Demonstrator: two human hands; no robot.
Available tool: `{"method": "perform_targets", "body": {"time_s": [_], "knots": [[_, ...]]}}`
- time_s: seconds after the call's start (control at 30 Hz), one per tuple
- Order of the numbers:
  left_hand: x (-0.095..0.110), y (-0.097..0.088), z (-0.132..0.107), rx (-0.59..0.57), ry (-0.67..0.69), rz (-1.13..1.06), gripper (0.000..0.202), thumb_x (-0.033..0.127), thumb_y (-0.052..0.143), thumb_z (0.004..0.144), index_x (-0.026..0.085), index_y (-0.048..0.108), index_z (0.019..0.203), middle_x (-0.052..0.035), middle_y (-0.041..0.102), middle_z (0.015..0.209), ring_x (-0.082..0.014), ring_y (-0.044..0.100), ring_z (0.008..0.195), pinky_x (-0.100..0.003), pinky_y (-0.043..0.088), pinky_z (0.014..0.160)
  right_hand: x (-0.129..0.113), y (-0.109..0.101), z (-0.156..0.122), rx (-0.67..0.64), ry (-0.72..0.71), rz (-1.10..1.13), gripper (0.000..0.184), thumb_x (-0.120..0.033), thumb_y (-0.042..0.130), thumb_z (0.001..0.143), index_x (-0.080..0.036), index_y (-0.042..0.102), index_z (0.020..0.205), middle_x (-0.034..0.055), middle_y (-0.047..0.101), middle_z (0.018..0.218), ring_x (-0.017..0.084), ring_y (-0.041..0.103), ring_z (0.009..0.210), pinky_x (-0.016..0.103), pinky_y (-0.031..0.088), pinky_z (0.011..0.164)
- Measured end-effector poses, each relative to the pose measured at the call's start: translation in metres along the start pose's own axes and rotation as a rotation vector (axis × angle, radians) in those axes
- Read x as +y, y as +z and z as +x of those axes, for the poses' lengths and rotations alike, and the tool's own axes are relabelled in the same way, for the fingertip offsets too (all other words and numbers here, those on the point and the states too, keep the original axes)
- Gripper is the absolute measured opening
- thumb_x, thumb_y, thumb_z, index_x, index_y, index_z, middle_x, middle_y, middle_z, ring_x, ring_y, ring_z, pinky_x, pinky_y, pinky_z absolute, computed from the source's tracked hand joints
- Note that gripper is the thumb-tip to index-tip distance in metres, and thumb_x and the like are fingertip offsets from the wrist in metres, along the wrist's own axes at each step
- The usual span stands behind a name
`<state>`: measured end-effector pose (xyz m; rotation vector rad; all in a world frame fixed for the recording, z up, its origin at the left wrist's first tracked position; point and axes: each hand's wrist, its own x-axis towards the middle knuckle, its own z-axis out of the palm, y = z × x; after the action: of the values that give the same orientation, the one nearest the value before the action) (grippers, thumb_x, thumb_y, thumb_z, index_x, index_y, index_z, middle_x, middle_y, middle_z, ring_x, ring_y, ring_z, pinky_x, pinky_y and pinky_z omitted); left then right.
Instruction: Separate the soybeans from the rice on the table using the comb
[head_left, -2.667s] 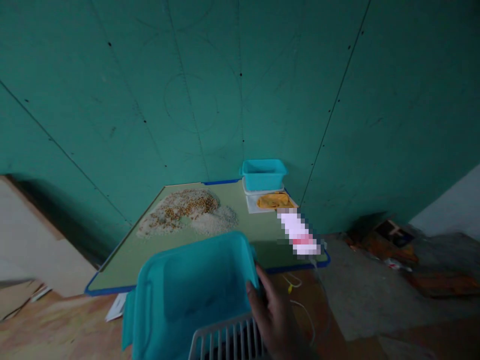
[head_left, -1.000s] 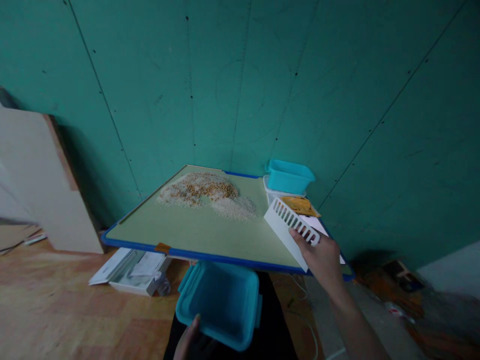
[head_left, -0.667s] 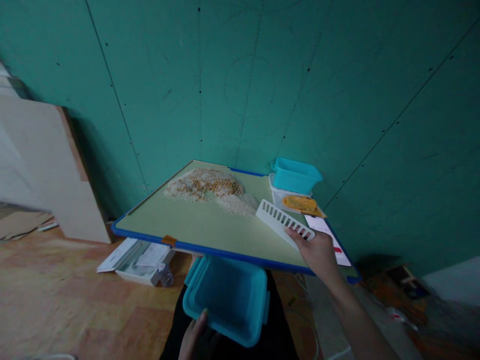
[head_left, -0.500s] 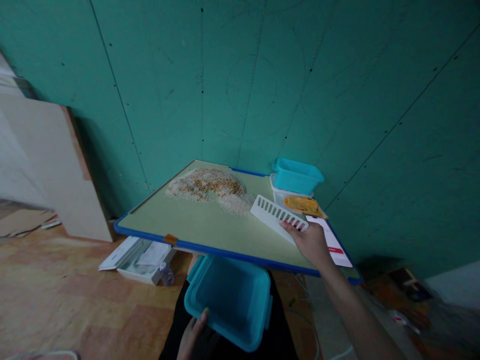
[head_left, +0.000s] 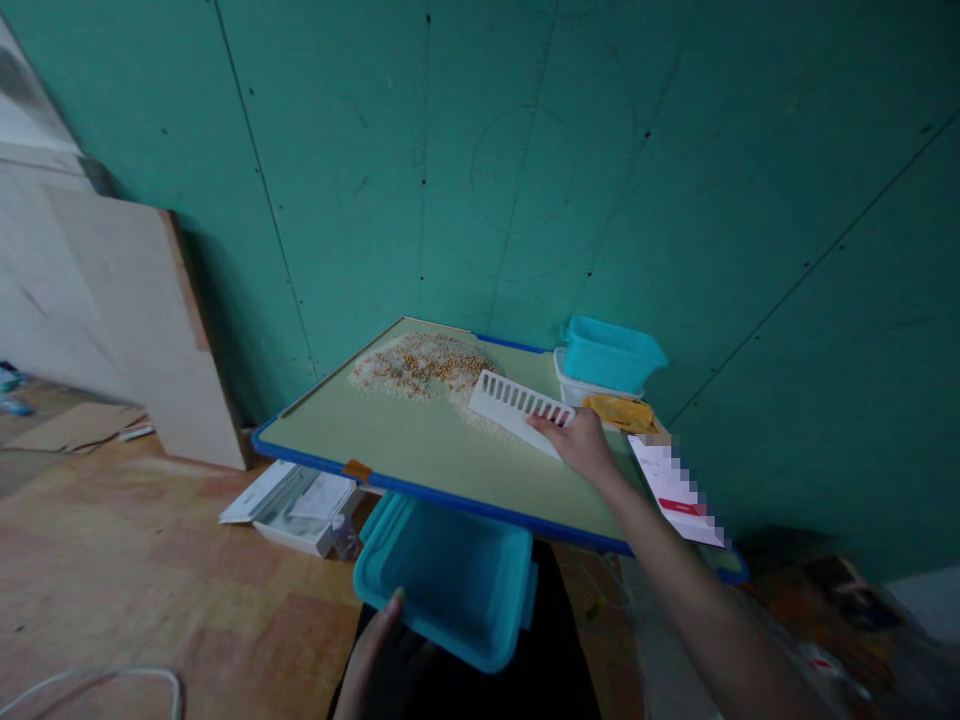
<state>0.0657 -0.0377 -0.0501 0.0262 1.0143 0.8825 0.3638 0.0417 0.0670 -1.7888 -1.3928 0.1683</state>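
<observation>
My right hand (head_left: 574,437) grips a white slotted plastic rack (head_left: 499,402) by its right end. The rack stands tilted on the green-topped table (head_left: 360,425), at the near right edge of a pile of white grains (head_left: 375,372) mixed with yellow kernels (head_left: 456,372). Part of the pale grain is hidden behind the rack. Below the table's front edge, my left hand (head_left: 379,630) holds a blue plastic container (head_left: 450,565) by its near left rim, thumb over the edge. The container sits above my lap, and its visible inside shows no grains.
A turquoise basket (head_left: 611,355) rests on a white tray (head_left: 566,388) at the table's back right. An orange-yellow cloth-like item (head_left: 619,412) and a phone (head_left: 667,490) lie nearby. An open white box (head_left: 300,505) and a plastic bottle (head_left: 344,537) stand on the floor below.
My right hand has moved the rack leftward and slightly away, over the loose pale grain. The container in my left hand has shifted a little left and up.
</observation>
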Motion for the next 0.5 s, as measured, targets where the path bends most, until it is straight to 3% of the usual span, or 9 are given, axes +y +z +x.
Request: {"method": "perform_targets", "body": {"time_s": [0.27, 0.5], "knots": [[0.010, 0.023, -0.012, -0.029, 0.019, 0.005, 0.069, 0.033, 0.072, 0.082, 0.028, 0.046, 0.145, -0.0146, 0.068, 0.128, -0.0378, 0.065, 0.117, -0.054, 0.051, 0.098, -0.013, 0.024, 0.025, -0.083, -0.051, 0.083, 0.023, -0.036, 0.074, 0.073, -0.013, 0.076, 0.074, 0.0087, 0.077, 0.072, 0.024, 0.072, 0.066, 0.028, 0.049, 0.056], [0.016, 0.026, -0.018, -0.012, 0.034, 0.000, 0.069, 0.035, 0.071, 0.082, 0.029, 0.045, 0.145, -0.0141, 0.065, 0.132, -0.0377, 0.062, 0.120, -0.054, 0.049, 0.100, -0.009, 0.039, 0.028, -0.113, -0.057, 0.225, 0.021, -0.036, 0.077, 0.071, -0.016, 0.077, 0.078, 0.0080, 0.078, 0.079, 0.027, 0.075, 0.077, 0.031, 0.057, 0.066]]}}
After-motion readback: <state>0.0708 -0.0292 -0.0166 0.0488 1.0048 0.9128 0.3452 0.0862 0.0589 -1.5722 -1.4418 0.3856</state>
